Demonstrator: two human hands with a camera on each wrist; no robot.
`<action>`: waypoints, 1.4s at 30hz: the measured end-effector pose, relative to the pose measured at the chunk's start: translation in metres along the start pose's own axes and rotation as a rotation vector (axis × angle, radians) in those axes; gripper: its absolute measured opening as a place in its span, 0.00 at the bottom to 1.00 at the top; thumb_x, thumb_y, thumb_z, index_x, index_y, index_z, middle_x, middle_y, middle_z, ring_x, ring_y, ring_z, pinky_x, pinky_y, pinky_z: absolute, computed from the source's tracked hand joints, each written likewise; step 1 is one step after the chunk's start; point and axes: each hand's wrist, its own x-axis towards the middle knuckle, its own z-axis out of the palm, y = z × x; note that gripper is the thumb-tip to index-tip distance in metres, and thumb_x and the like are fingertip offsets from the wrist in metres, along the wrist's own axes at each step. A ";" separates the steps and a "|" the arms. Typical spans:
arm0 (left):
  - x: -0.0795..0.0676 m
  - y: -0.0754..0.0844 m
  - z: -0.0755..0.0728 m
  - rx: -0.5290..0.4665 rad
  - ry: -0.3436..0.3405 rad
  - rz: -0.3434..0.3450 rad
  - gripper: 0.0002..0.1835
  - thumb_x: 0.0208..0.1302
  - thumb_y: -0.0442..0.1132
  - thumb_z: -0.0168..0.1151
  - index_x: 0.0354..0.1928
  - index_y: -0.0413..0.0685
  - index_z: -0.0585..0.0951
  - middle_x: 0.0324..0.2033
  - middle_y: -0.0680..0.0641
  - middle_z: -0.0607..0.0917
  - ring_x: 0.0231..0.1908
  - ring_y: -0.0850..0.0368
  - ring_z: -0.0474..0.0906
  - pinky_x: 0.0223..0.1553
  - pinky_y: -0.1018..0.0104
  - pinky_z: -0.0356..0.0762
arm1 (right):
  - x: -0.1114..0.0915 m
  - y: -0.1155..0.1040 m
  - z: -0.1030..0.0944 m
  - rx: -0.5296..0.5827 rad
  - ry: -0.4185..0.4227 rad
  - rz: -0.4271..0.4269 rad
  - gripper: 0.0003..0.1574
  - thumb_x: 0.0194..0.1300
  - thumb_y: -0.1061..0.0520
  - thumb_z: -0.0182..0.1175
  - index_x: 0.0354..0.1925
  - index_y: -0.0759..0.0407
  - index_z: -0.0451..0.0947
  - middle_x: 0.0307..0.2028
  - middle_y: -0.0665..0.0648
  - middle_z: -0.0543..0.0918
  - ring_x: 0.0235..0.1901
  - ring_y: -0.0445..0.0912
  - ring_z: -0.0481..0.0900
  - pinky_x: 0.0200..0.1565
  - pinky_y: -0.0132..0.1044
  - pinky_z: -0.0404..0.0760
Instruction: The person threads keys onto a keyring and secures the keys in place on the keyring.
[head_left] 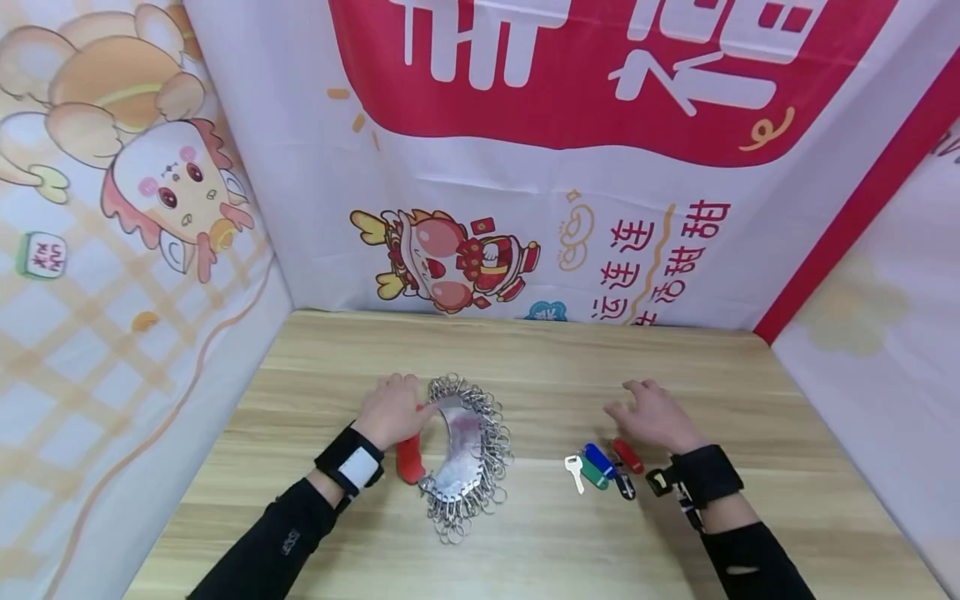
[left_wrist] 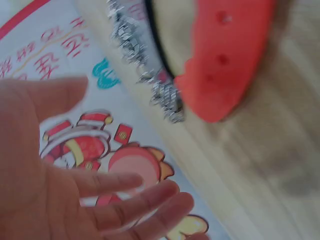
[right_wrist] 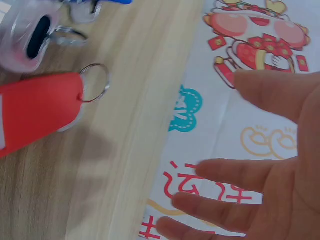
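Note:
On the table lies a crescent-shaped metal plate (head_left: pixel 462 454) fringed with small metal rings (head_left: pixel 495 433) along its outer edge. A red handle (head_left: pixel 409 460) joins its inner side. My left hand (head_left: pixel 388 412) hovers over the upper end of this handle, fingers spread; the left wrist view has the hand (left_wrist: pixel 55 170) apart from the red handle (left_wrist: pixel 227 60). To the right, my right hand (head_left: pixel 656 415) is held just beyond a red key tag (head_left: pixel 627 456), fingers extended and holding nothing. Beside that tag are a blue tag (head_left: pixel 599 460), a green tag (head_left: pixel 594 473) and a silver key (head_left: pixel 574 472).
A small black-and-clear tag (head_left: pixel 625 487) lies by the red one. Behind the wooden table (head_left: pixel 540 550) hangs a white cloth (head_left: pixel 300 208) with red print, and patterned cloth (head_left: pixel 112 350) walls in the left side.

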 end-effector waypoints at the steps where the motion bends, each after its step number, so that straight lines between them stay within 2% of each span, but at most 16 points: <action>1: -0.001 -0.001 0.000 0.001 0.008 -0.010 0.30 0.62 0.59 0.57 0.43 0.33 0.76 0.38 0.35 0.77 0.38 0.40 0.75 0.36 0.49 0.74 | -0.001 -0.001 -0.002 0.012 0.002 -0.003 0.45 0.66 0.37 0.52 0.60 0.75 0.65 0.58 0.80 0.65 0.58 0.71 0.62 0.56 0.62 0.63; 3: -0.004 -0.003 0.001 -0.011 0.003 -0.036 0.22 0.62 0.54 0.59 0.29 0.38 0.75 0.26 0.41 0.75 0.27 0.46 0.74 0.26 0.56 0.72 | -0.003 -0.002 -0.004 0.030 0.000 -0.002 0.41 0.67 0.39 0.52 0.58 0.75 0.67 0.56 0.79 0.68 0.56 0.70 0.65 0.54 0.61 0.65; 5: -0.007 -0.004 0.004 -0.016 -0.013 -0.061 0.21 0.61 0.52 0.60 0.23 0.41 0.73 0.20 0.44 0.72 0.21 0.51 0.71 0.19 0.61 0.67 | -0.006 -0.002 -0.006 0.043 -0.009 0.002 0.40 0.67 0.40 0.51 0.57 0.75 0.68 0.55 0.78 0.69 0.56 0.70 0.66 0.54 0.61 0.66; 8: -0.012 -0.004 0.010 -0.041 -0.046 -0.089 0.20 0.60 0.51 0.61 0.20 0.45 0.71 0.16 0.48 0.71 0.17 0.54 0.69 0.16 0.64 0.63 | -0.012 0.000 -0.005 0.048 -0.031 0.009 0.40 0.67 0.40 0.51 0.57 0.75 0.69 0.54 0.76 0.71 0.55 0.68 0.68 0.53 0.60 0.67; 11: -0.016 -0.004 0.017 -0.063 -0.057 -0.101 0.18 0.57 0.50 0.63 0.22 0.44 0.72 0.17 0.48 0.72 0.18 0.55 0.70 0.16 0.64 0.64 | -0.017 0.003 -0.004 0.053 -0.043 0.006 0.40 0.68 0.39 0.51 0.56 0.75 0.69 0.53 0.75 0.73 0.55 0.68 0.69 0.53 0.60 0.67; 16: -0.019 -0.004 0.026 -0.079 -0.054 -0.112 0.21 0.56 0.48 0.63 0.33 0.33 0.74 0.20 0.46 0.73 0.18 0.53 0.71 0.17 0.63 0.67 | -0.024 0.006 0.000 0.076 -0.065 0.030 0.39 0.68 0.40 0.51 0.56 0.74 0.69 0.53 0.74 0.74 0.54 0.67 0.70 0.51 0.59 0.69; 18: -0.018 -0.005 0.029 -0.071 -0.050 -0.099 0.21 0.57 0.46 0.63 0.34 0.31 0.73 0.21 0.45 0.72 0.19 0.53 0.71 0.17 0.64 0.67 | -0.026 0.008 0.002 0.092 -0.069 0.038 0.37 0.68 0.42 0.51 0.56 0.74 0.69 0.53 0.74 0.73 0.54 0.67 0.70 0.51 0.59 0.69; 21: -0.015 -0.006 0.030 -0.072 -0.061 -0.076 0.18 0.57 0.43 0.63 0.33 0.32 0.73 0.22 0.45 0.72 0.19 0.53 0.71 0.17 0.64 0.69 | -0.028 0.010 0.002 0.112 -0.065 0.050 0.35 0.69 0.44 0.51 0.57 0.75 0.68 0.54 0.75 0.72 0.55 0.68 0.68 0.51 0.60 0.68; 23: -0.012 -0.007 0.031 -0.082 -0.080 -0.068 0.14 0.57 0.41 0.62 0.29 0.35 0.73 0.23 0.45 0.72 0.19 0.54 0.71 0.18 0.65 0.69 | -0.029 0.011 0.001 0.126 -0.060 0.060 0.36 0.69 0.44 0.50 0.58 0.74 0.67 0.56 0.75 0.71 0.56 0.68 0.67 0.52 0.60 0.68; 27: -0.007 -0.011 0.032 -0.124 -0.122 -0.103 0.11 0.54 0.40 0.61 0.22 0.42 0.73 0.22 0.46 0.73 0.17 0.56 0.72 0.16 0.67 0.68 | -0.030 0.012 -0.003 0.139 -0.056 0.078 0.39 0.70 0.40 0.47 0.59 0.73 0.66 0.57 0.75 0.70 0.57 0.68 0.67 0.52 0.61 0.67; 28: -0.007 -0.012 0.032 -0.153 -0.132 -0.123 0.11 0.54 0.41 0.61 0.22 0.42 0.73 0.21 0.46 0.74 0.16 0.57 0.72 0.15 0.68 0.68 | -0.031 0.012 -0.004 0.144 -0.055 0.077 0.39 0.70 0.39 0.47 0.60 0.73 0.66 0.57 0.75 0.70 0.57 0.68 0.66 0.52 0.61 0.67; 30: -0.007 -0.014 0.032 -0.232 -0.157 -0.171 0.13 0.55 0.41 0.61 0.30 0.36 0.73 0.20 0.45 0.75 0.14 0.57 0.72 0.13 0.67 0.68 | -0.031 0.013 -0.004 0.146 -0.048 0.071 0.39 0.70 0.40 0.47 0.60 0.73 0.66 0.57 0.75 0.70 0.57 0.68 0.66 0.52 0.61 0.67; 32: -0.008 -0.016 0.031 -0.321 -0.167 -0.212 0.20 0.55 0.41 0.61 0.40 0.30 0.71 0.20 0.43 0.76 0.12 0.56 0.72 0.11 0.66 0.69 | -0.033 0.014 -0.005 0.147 -0.036 0.063 0.38 0.70 0.41 0.47 0.59 0.74 0.67 0.57 0.75 0.70 0.56 0.68 0.67 0.52 0.60 0.68; 34: -0.010 -0.017 0.031 -0.412 -0.169 -0.232 0.25 0.56 0.41 0.62 0.47 0.28 0.67 0.22 0.42 0.76 0.12 0.55 0.73 0.11 0.64 0.71 | -0.035 0.015 -0.007 0.154 -0.026 0.057 0.39 0.70 0.40 0.47 0.59 0.74 0.67 0.56 0.75 0.71 0.55 0.68 0.68 0.51 0.59 0.69; 38: -0.013 -0.022 0.033 -0.564 -0.192 -0.211 0.17 0.59 0.41 0.61 0.40 0.32 0.73 0.21 0.43 0.78 0.11 0.57 0.72 0.12 0.67 0.71 | -0.039 0.017 -0.010 0.169 -0.020 0.063 0.42 0.70 0.37 0.46 0.59 0.73 0.67 0.55 0.74 0.72 0.53 0.67 0.71 0.49 0.57 0.72; 42: -0.013 -0.029 0.034 -0.773 -0.258 -0.184 0.13 0.64 0.44 0.59 0.35 0.38 0.75 0.16 0.48 0.79 0.10 0.63 0.66 0.12 0.71 0.63 | -0.043 0.018 -0.011 0.206 -0.023 0.094 0.44 0.69 0.34 0.44 0.60 0.71 0.66 0.55 0.73 0.72 0.53 0.64 0.72 0.47 0.55 0.74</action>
